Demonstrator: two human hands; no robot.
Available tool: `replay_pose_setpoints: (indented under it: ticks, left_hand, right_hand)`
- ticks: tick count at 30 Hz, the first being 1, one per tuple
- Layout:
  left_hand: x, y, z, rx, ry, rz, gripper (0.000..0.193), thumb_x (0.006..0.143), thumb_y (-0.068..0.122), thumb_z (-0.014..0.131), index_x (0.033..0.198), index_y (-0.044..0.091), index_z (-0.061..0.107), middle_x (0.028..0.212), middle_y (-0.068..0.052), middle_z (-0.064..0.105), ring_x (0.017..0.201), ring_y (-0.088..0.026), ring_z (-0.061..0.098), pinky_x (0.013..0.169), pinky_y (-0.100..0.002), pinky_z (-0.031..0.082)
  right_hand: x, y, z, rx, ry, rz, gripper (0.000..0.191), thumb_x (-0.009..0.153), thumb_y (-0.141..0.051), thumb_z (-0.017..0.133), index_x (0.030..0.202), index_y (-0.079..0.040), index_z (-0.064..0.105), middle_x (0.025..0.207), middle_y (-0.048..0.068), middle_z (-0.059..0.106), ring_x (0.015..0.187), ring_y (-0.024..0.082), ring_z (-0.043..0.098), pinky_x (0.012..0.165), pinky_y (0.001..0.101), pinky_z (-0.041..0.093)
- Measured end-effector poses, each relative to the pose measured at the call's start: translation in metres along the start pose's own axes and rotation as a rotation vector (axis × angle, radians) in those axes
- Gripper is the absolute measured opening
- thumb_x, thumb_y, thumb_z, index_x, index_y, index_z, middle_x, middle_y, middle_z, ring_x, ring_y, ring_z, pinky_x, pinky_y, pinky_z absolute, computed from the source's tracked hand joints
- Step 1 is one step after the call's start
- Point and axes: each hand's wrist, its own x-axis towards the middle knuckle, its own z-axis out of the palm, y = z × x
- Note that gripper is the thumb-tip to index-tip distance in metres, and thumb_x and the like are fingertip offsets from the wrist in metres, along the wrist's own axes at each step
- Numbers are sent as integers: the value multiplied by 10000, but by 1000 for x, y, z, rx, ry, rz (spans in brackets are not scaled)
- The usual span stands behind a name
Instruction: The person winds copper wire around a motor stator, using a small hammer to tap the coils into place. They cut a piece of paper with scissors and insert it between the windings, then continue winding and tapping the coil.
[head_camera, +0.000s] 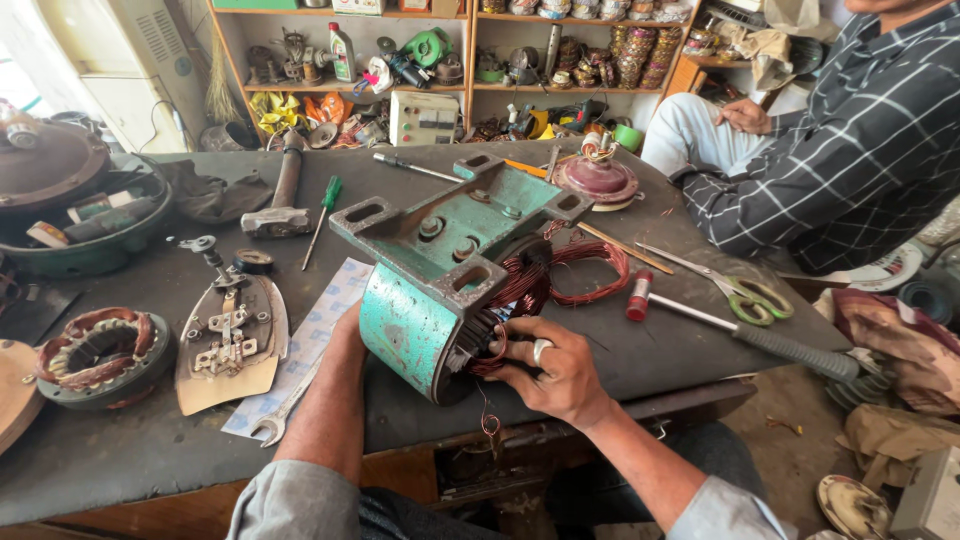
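Dark and dusty, the worktop is carrying everything, and the teal motor housing is lying on its side near the front edge of it. This housing is the biggest piece: a round painted metal drum, scratched and worn, with a flat foot plate and slotted lugs turned upward.

Just right of the housing, loose loops of copper winding are hanging out of its open end, thin and reddish-brown. The right hand is working at this open end, its grip closing on the wire strands at the stator mouth. The left hand is pressing against the left side of the housing; its fingers are hidden behind the drum, so I cannot tell if its grip is closed or not.

To my judgement, the step in hand is pulling the old winding out of the stator. The next move is probably needing a firm hold on the housing and a steady pull along the slots, so the wire is not snagging.

Further right of the housing a small hammer with a rubber handle and green-handled scissors are lying. Left of it an iron soleplate is resting, and a steel spanner.
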Motion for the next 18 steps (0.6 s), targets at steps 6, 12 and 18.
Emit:
replay_pose_setpoints:
  ticks: [6,12,18]
  left_hand:
    - [2,0,-4,-59,14,-21,398,969,147,642,1335,-8,617,1231,-126,693,1060,-190,658,898,-337,553]
    - [2,-8,0,-10,49,80,433,984,159,619,1385,2,574,1290,-113,659,1123,-188,624,946,-326,529]
    - [5,-7,10,-138,150,244,466,1006,192,581,1438,25,526,1349,-93,625,1184,-181,594,994,-309,508]
  right_hand:
    - [-2,2,5,269,-13,159,238,755,-34,866,980,-71,799,1127,89,738,926,153,779,764,290,628]
    - [-2,1,4,-144,68,-32,310,596,-138,937,886,-122,828,992,41,774,809,172,715,675,347,481]
    - [0,1,-2,-26,16,-58,285,700,-143,880,978,-141,816,1138,29,765,813,181,597,715,305,501]
